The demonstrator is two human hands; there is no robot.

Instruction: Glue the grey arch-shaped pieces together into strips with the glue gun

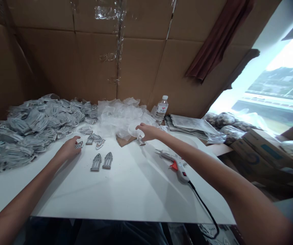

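My left hand (68,149) rests on the white table (126,190) with its fingers closed on a small grey arch-shaped piece (79,145). My right hand (148,131) reaches far forward, its fingers curled round a thin clear plastic bag (134,129) at the edge of a heap of such bags (118,114); a grey piece (141,140) lies just under it. Two grey arch pieces (102,161) lie side by side between my arms. More loose pieces (95,139) lie beyond them.
A big pile of bagged grey pieces (26,126) fills the table's left. A glue gun (175,165) with a black cord lies at the right. A water bottle (161,109) and stacked newspapers (192,126) stand behind. Cardboard walls close the back; boxes (263,153) lie right.
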